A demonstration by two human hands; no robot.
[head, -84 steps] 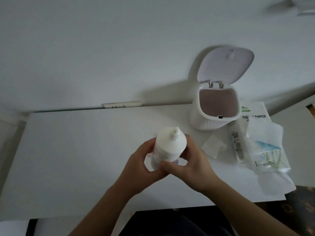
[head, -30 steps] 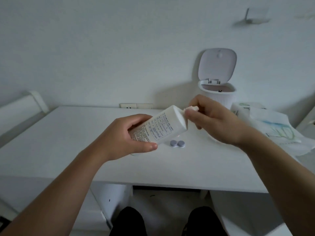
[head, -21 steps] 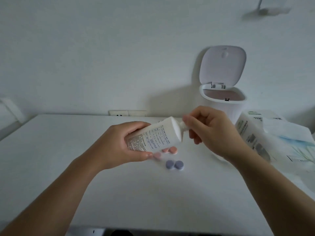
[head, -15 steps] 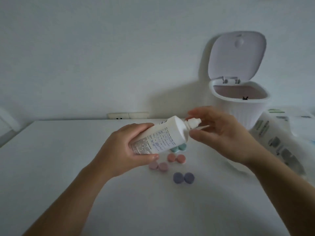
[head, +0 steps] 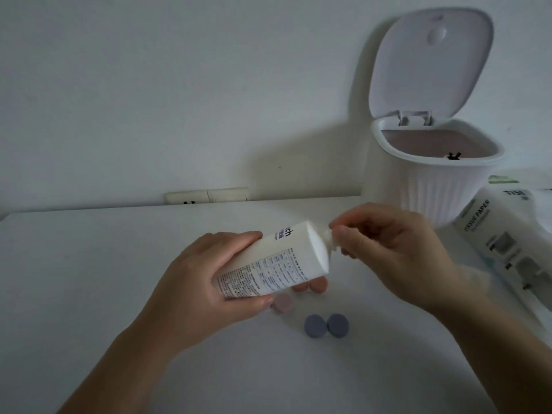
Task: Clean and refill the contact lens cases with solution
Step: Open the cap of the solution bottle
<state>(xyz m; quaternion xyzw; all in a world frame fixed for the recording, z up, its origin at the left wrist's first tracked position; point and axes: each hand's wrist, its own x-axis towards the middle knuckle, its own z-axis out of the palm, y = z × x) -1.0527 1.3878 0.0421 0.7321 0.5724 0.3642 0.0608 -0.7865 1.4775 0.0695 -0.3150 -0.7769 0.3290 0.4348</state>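
Steadying the solution bottle (head: 270,261) in the wrapped left hand (head: 206,282) lets the right hand (head: 388,249), pinching the cap (head: 330,239), twist cleanly.

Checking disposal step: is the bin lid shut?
No, the bin lid stands raised on its hinge, leaving the bin open at the top.
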